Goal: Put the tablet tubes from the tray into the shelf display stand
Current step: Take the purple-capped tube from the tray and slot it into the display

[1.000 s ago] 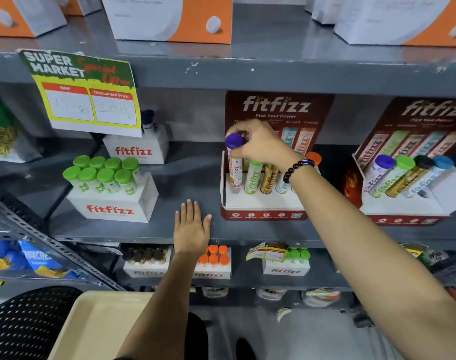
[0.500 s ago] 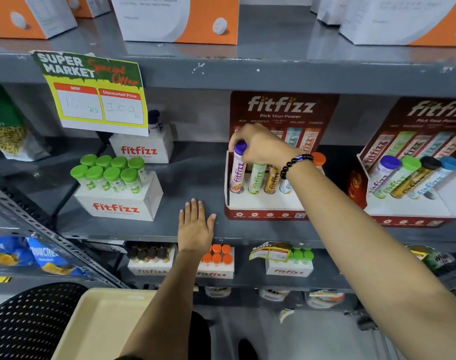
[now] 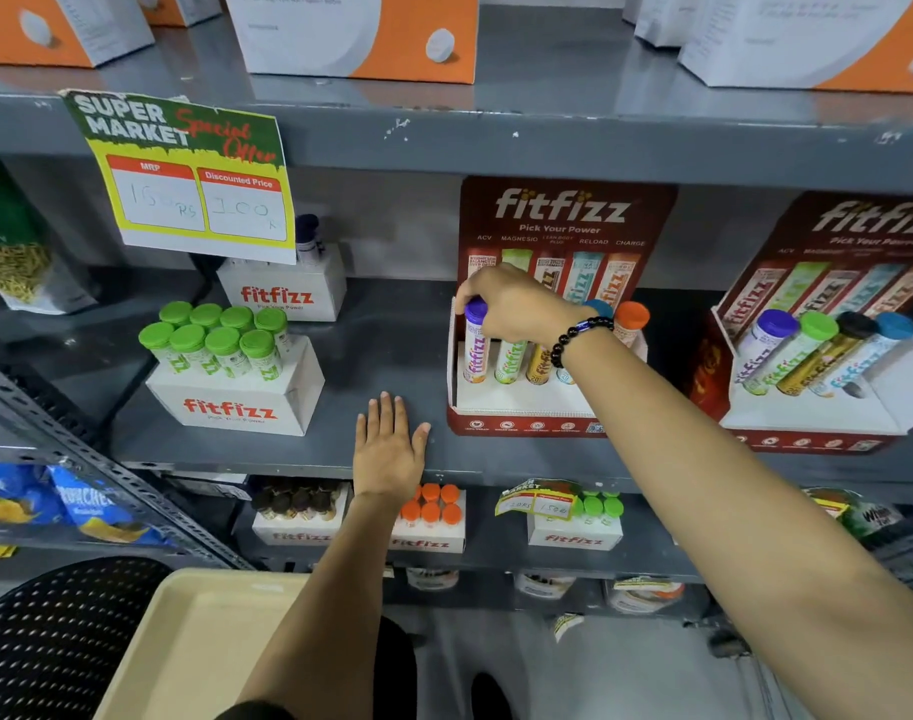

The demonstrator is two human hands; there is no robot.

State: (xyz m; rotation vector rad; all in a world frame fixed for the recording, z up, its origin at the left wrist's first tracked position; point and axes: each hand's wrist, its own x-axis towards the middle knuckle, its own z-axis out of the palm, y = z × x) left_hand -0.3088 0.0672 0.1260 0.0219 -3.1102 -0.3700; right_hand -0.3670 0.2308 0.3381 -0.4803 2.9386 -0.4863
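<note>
Right hand point(image 3: 516, 304) pinches the purple-capped white tube point(image 3: 475, 350), upright at the stand's point(image 3: 522, 407) nine o'clock slot; left hand point(image 3: 389, 452) lies flat, open.

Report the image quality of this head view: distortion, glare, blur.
Head view: wide-angle bending curves the shelf edge and tilts the display stand; soft glare sits on the upper shelf; the outer boxes smear, while the right hand and purple-capped tube stay fairly sharp.
</note>
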